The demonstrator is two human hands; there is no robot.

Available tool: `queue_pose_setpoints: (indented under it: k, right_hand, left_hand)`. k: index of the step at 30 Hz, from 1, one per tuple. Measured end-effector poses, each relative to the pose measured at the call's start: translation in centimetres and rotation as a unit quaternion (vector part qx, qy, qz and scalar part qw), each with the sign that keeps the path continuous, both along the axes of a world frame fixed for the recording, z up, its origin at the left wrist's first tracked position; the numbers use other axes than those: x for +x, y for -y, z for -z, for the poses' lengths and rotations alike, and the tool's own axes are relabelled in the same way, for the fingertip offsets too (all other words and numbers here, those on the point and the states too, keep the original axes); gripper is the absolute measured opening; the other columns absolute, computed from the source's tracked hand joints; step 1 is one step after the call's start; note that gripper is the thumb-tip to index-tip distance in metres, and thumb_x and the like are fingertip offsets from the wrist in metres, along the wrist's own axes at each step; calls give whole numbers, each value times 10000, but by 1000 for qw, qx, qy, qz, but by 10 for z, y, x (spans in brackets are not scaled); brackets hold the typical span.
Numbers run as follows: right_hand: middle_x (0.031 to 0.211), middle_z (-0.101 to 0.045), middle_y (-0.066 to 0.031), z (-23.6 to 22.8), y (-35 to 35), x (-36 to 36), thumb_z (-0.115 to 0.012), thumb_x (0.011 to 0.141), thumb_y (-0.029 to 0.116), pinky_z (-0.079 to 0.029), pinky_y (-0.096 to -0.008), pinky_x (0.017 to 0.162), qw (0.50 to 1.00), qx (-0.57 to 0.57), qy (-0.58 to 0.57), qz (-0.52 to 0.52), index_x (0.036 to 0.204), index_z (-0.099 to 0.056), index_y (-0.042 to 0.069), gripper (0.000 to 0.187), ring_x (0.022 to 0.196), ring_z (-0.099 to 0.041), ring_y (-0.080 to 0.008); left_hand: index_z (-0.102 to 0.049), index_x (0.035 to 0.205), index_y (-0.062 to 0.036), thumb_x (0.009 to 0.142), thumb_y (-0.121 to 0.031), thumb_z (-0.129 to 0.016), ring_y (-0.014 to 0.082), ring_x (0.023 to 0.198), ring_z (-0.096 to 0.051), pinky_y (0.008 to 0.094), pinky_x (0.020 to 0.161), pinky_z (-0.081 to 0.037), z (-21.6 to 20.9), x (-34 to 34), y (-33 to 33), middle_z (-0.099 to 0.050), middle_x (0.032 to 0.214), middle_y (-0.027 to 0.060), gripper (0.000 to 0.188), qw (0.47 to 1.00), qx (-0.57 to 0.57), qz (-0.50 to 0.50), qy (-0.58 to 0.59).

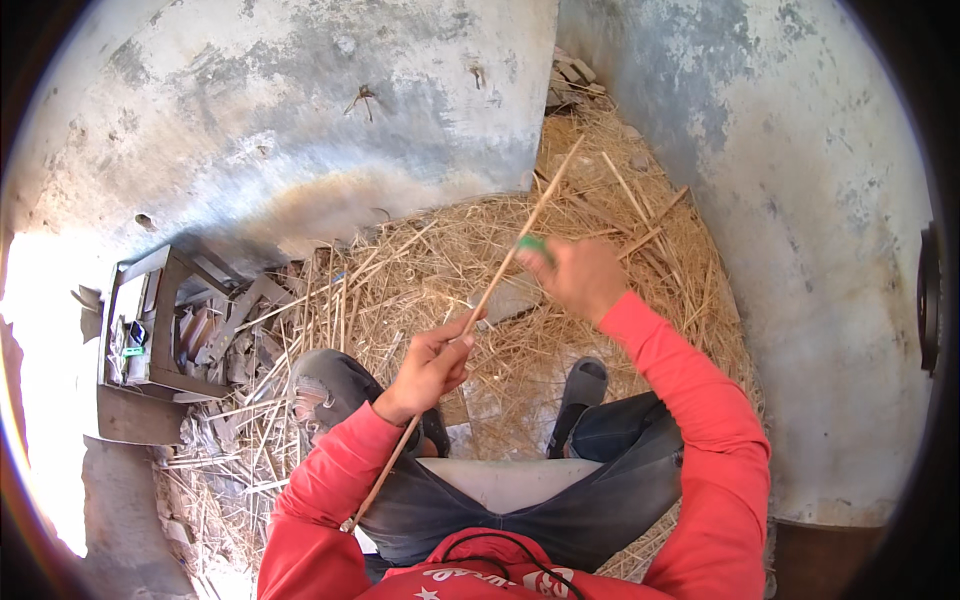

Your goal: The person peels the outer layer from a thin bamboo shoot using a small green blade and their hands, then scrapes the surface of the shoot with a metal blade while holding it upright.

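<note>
A long, thin wooden stick (499, 272) slants across the middle, from beside my left forearm up to the far right. My left hand (430, 366) is closed around its lower middle part. Farther up, my right hand (580, 278) is closed on a small green tool (535, 248), which lies right against the stick. The fingers hide most of this tool, so its exact kind cannot be made out. The stick's far end points up past my right hand, over the straw.
Straw and loose sticks (400, 275) cover the floor around my feet. A wooden frame (165, 330) with a small green item (133, 351) and scraps stands at the left. Worn grey walls rise ahead (300, 110) and at the right (800, 250). A pale seat (510, 482) shows between my legs.
</note>
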State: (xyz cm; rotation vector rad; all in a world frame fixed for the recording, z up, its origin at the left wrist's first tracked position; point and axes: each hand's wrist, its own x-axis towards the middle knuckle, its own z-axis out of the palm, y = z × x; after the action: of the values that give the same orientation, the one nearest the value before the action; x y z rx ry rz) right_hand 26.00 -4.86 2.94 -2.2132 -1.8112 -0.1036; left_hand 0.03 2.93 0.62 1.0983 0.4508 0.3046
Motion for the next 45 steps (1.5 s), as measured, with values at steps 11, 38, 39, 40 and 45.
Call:
queue_pose_setpoints:
  k: [11, 38, 39, 40, 45]
  right_hand:
    - [653, -617, -152, -5, 36, 177, -407, 1004, 662, -477, -451, 621, 936, 176, -87, 293, 924, -734, -22, 763, 617, -621, -278]
    - [510, -559, -160, 5, 14, -41, -426, 1028, 603, -472, -450, 469, 992, 51, -87, -72, 810, -711, 65, 646, 479, -614, -353]
    - [510, -561, -159, 5, 17, -49, -422, 1030, 601, -474, -449, 469, 991, 55, -62, -103, 832, -727, 69, 645, 481, -617, -351]
    - [500, -553, -150, 15, 7, -35, -409, 1030, 612, -469, -440, 453, 994, 65, -30, -81, 897, -747, 75, 648, 457, -601, -331]
    - [555, -596, -172, -11, -11, 25, -395, 1003, 667, -488, -477, 474, 993, 5, -116, 29, 868, -717, 55, 705, 491, -610, -374]
  left_hand:
    - [-429, 1529, -41, 1084, -153, -476, 36, 477, -289, 225, 457, -273, 3, -9, 3, -323, 616, -72, 462, 998, 26, 47, -26]
    - [-501, 1411, -5, 1108, -202, -403, 39, 468, -228, 232, 449, -228, -10, 0, 2, -268, 584, -80, 374, 998, 35, 21, -40]
    - [-505, 1407, -5, 1108, -203, -406, 39, 469, -232, 232, 449, -228, -10, -1, 1, -269, 584, -80, 372, 999, 35, 21, -33]
    - [-507, 1405, -5, 1108, -204, -409, 37, 470, -239, 230, 450, -229, -9, -2, 2, -271, 585, -81, 370, 998, 40, 28, -36]
    - [-530, 1378, 0, 1105, -174, -427, 32, 476, -284, 227, 447, -268, -5, -4, 8, -323, 605, -75, 340, 995, 83, 35, -45]
